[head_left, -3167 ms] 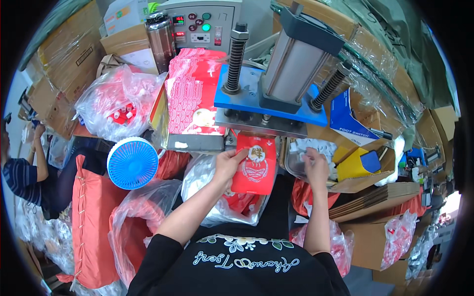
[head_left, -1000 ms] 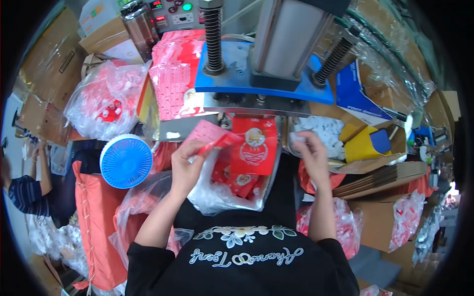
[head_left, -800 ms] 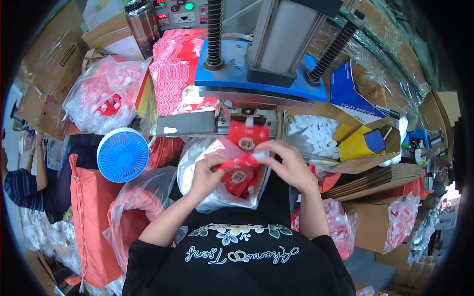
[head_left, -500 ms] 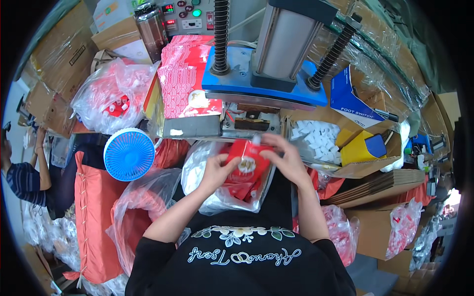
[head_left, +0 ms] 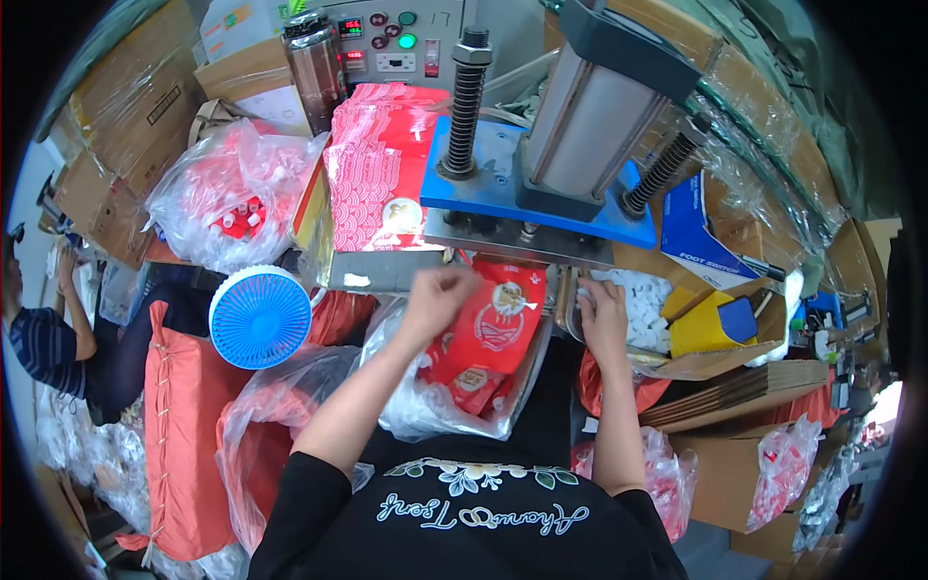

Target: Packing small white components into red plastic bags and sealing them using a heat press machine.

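Right hand (head_left: 603, 314) has moved over to the white plastic pieces (head_left: 646, 302), fingers half-curled; left hand (head_left: 437, 302), blurred and curled, is at the red pouch (head_left: 495, 338). I can't tell either grip. Blue press (head_left: 483, 198) overhangs the pouch, plastic bag (head_left: 398, 398) below.

One red pouch (head_left: 498, 319) lies at one pneumatic press (head_left: 488, 159), which carries one cylinder (head_left: 592, 135) and two coil springs (head_left: 465, 121). There is one blue desk fan (head_left: 260, 317), one metal flask (head_left: 315, 75) and one co-worker (head_left: 50, 336). One control panel (head_left: 456, 31) shows two green buttons (head_left: 407, 42), three dark red buttons (head_left: 378, 18) and two displays (head_left: 351, 27). White plastic pieces (head_left: 646, 302) and stacked red pouches (head_left: 375, 164) overlap too much to count.
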Demonstrator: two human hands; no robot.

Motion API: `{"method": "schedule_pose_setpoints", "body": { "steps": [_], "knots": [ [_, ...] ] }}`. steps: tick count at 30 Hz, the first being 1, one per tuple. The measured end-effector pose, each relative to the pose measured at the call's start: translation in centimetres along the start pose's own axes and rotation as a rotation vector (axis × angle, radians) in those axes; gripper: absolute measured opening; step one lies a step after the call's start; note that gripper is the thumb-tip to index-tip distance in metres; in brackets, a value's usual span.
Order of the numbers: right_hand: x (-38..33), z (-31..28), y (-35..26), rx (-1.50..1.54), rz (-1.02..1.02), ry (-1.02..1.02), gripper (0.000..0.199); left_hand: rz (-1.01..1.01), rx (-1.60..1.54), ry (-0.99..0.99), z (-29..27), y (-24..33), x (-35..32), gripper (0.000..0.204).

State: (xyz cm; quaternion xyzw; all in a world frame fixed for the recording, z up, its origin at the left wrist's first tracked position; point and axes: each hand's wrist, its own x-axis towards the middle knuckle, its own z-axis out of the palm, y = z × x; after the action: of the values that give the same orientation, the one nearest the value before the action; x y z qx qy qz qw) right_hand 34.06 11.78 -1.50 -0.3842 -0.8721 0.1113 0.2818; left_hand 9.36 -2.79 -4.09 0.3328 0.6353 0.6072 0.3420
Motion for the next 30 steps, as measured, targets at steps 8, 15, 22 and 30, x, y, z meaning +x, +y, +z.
{"method": "schedule_pose_setpoints", "body": {
  "steps": [8, 15, 22, 30],
  "knots": [
    [-1.7, -0.9, 1.4, 0.408, 0.188, 0.006, 0.031, 0.446, 1.099, 0.181, -7.3, -0.5, -3.7, 0.063],
    [-1.5, -3.2, -2.4, 0.630, 0.239, -0.011, 0.022, 0.350, 0.434, 0.230, -5.8, 3.6, -6.2, 0.013],
    [-1.7, -4.1, -9.7, 0.651, 0.045, -0.300, 0.021, 0.104, 0.088, -0.113, -0.7, 0.2, -10.3, 0.012],
    [-1.7, -1.7, -6.6, 0.710, 0.108, -0.236, 0.036, -0.038, 0.039, -0.124, 1.4, -1.5, -8.1, 0.023]
  ]
}}
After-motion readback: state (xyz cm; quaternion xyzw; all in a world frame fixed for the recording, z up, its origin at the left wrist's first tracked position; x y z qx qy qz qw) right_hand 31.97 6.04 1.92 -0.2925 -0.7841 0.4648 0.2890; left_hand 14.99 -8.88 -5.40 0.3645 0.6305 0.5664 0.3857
